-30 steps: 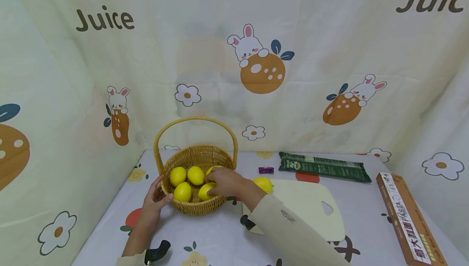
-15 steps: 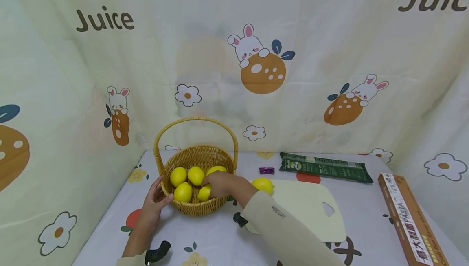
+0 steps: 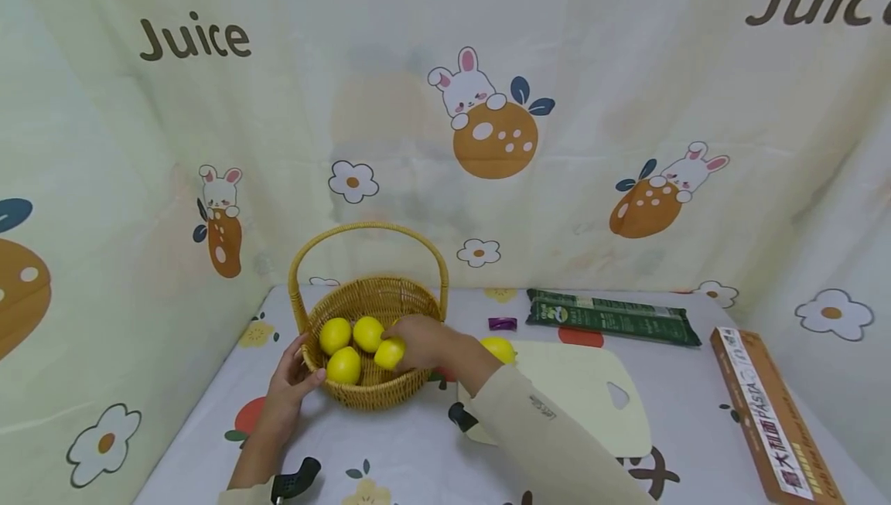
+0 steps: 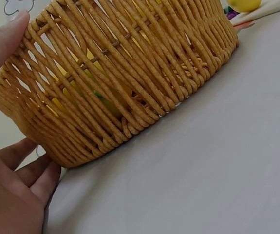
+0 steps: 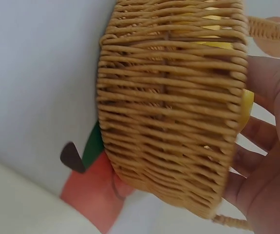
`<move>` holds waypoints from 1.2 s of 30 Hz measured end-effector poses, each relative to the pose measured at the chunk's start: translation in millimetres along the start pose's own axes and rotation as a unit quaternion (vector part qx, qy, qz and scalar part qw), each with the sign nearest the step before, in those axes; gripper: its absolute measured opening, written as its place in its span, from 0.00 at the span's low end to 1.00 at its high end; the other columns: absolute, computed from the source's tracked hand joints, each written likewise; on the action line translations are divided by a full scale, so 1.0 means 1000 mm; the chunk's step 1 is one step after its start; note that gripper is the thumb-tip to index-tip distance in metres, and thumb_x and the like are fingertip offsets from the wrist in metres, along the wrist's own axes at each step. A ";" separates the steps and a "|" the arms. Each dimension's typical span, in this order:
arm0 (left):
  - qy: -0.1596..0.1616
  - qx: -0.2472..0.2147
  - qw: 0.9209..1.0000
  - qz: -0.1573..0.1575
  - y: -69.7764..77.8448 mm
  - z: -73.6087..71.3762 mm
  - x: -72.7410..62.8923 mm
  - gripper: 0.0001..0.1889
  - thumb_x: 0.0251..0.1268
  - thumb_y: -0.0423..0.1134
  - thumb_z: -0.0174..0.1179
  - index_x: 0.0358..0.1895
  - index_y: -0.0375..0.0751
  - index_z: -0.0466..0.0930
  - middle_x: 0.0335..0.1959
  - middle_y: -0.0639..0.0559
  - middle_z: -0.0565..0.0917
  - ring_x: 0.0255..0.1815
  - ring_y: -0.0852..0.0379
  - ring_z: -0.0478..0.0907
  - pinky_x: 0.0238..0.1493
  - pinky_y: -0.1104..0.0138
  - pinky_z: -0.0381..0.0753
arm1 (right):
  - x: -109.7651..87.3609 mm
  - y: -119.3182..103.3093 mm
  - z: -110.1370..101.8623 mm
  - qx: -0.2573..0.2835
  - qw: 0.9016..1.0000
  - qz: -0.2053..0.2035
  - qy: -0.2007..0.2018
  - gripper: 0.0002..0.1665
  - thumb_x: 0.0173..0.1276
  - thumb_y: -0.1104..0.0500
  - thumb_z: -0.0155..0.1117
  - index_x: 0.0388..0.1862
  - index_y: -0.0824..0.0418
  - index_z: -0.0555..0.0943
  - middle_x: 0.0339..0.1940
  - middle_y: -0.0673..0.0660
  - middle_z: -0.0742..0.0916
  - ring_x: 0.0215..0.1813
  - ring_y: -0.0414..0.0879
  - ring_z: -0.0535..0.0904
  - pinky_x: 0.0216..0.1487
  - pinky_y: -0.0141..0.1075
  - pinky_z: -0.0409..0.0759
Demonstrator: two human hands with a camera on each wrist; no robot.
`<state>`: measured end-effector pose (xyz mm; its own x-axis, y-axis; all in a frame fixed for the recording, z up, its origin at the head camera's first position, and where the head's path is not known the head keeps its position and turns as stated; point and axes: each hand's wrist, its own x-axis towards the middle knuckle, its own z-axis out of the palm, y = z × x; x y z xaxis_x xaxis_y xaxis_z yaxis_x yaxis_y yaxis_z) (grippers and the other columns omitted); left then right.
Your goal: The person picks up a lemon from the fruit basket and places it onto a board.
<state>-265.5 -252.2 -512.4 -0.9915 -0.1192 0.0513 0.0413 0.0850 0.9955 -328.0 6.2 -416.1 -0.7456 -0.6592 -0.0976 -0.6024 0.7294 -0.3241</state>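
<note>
A wicker basket [image 3: 372, 397] with a tall arched handle stands on the table, several yellow lemons [image 3: 344, 366] inside. My left hand [image 3: 284, 400] holds the basket's left side, thumb toward the front and fingers around the outer wall; the left wrist view shows this hand [image 4: 13, 190] against the wicker. Reaching over the right rim, my right hand [image 3: 425, 342] grips one lemon [image 3: 390, 353] inside the basket. In the right wrist view its fingers [image 5: 254, 131] go behind the rim, and the wall hides most of the fruit.
Right of the basket lies a cream cutting board [image 3: 578, 389] with another lemon [image 3: 498, 349] at its back left corner. Behind are a small purple packet [image 3: 503, 323] and a long green package [image 3: 612, 318]. A brown pasta box [image 3: 773, 412] lies far right.
My right hand has gone slightly left, then back right and a little up, with the front-right lemon in its grip. The back-right lemon is now hidden behind it. My left hand stays put.
</note>
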 end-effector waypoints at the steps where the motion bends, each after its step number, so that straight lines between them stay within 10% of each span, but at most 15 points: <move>1: -0.001 0.001 1.000 0.000 0.001 0.000 0.000 0.41 0.67 0.43 0.63 0.78 0.56 0.49 0.76 0.41 0.53 0.74 0.43 0.54 0.71 0.50 0.54 | -0.001 0.000 -0.003 -0.005 1.000 0.000 0.002 0.34 0.59 0.51 0.74 0.65 0.50 0.77 0.62 0.48 0.79 0.63 0.45 0.72 0.65 0.42 0.69; 14: 0.001 0.002 1.000 -0.002 -0.001 -0.005 0.002 0.41 0.66 0.44 0.64 0.77 0.57 0.49 0.76 0.40 0.53 0.74 0.42 0.54 0.71 0.49 0.54 | -0.029 -0.002 -0.036 -0.040 0.999 -0.008 0.034 0.36 0.58 0.51 0.74 0.67 0.50 0.75 0.69 0.52 0.73 0.69 0.51 0.67 0.67 0.48 0.66; 36: -0.002 -0.005 1.000 -0.007 -0.001 0.000 0.000 0.42 0.65 0.45 0.65 0.78 0.56 0.49 0.76 0.38 0.53 0.74 0.40 0.54 0.71 0.47 0.53 | -0.094 0.067 -0.059 -0.003 0.993 0.041 0.109 0.33 0.56 0.54 0.75 0.62 0.55 0.79 0.57 0.51 0.80 0.56 0.49 0.74 0.57 0.45 0.74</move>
<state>-265.6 -252.2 -513.0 -0.9925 -0.1159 0.0377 0.0294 0.0728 0.9969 -315.0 128.4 -373.2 -0.8357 -0.5430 0.0824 -0.5385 0.7806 -0.3173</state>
